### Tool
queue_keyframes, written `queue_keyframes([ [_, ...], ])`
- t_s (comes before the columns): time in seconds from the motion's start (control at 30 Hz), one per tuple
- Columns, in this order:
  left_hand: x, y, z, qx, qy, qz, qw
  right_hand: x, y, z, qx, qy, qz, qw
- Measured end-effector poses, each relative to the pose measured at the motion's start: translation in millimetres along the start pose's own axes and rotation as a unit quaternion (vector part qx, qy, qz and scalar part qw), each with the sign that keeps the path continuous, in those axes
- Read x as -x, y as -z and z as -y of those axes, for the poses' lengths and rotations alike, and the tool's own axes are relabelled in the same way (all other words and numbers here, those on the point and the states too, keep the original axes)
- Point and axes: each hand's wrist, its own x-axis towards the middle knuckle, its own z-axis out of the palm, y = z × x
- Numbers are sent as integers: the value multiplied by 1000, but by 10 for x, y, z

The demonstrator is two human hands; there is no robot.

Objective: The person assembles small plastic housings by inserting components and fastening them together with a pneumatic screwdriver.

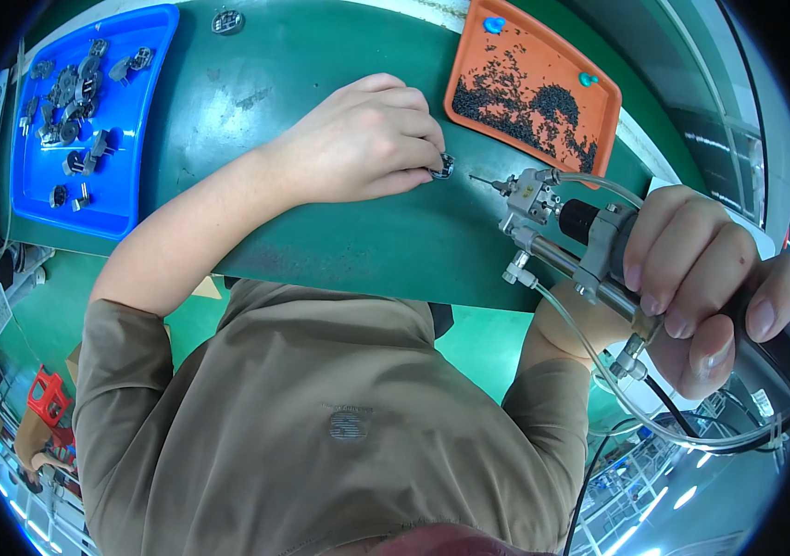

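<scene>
My left hand (pixel 372 139) reaches across the green table, fingers closed on a small dark metal part (pixel 446 167); most of that part is hidden behind the fingertips. My right hand (pixel 701 287) grips a powered screwdriver (pixel 589 241) with metal fittings, a black handle and clear air tubes. The driver's thin bit (pixel 488 181) points left toward the small part, with a short gap between them. Just beyond stands an orange tray (pixel 506 46) holding many tiny black screws and two small blue pieces.
A blue tray (pixel 126 139) on the left holds several grey metal parts. One more round part (pixel 227 22) lies alone at the table's far edge. Clear tubing (pixel 562 315) and a black cable hang from the driver. In the background, a person (pixel 36 445) is near a red stool (pixel 48 398).
</scene>
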Motion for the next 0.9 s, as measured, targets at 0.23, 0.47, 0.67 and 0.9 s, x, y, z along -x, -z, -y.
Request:
queue_keyframes([
  [0.23,21,-57,-12,1,0,2,1000,-13,-52,-126,-27,11,2,1000],
  [0.47,2,-58,-29,4,-1,5,1000,-41,-116,-266,-44,12,52,998],
  [0.67,0,-18,2,4,6,14,1000,-31,-186,-306,-8,10,5,1000],
  [0.9,-18,2,-46,-17,1,-4,1000,-146,-158,-262,-41,15,62,997],
])
